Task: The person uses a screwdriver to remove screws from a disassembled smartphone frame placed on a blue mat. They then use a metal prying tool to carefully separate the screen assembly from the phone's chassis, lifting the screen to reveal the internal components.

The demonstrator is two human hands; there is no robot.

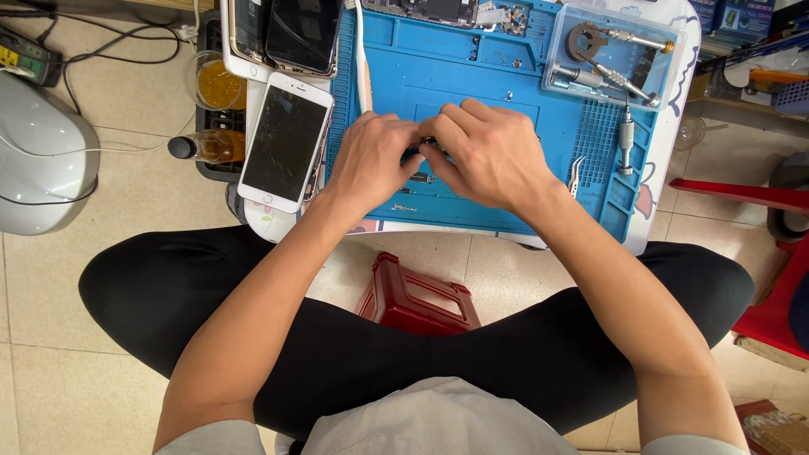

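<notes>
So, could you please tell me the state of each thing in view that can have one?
Left hand: pinching a small dark part over the blue work mat.
Right hand: fingers closed on the same part.
White smartphone: face up, screen dark and cracked.
Clear plastic tool box: open, metal tools inside.
Silver tweezers: lying unused on the mat.

Small dark part, mostly hidden, pinched between both hands' fingertips above blue mat

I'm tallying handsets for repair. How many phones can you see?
3: a white phone with a cracked screen left of the blue mat, and two more above it. Others may lie out of view.
</notes>
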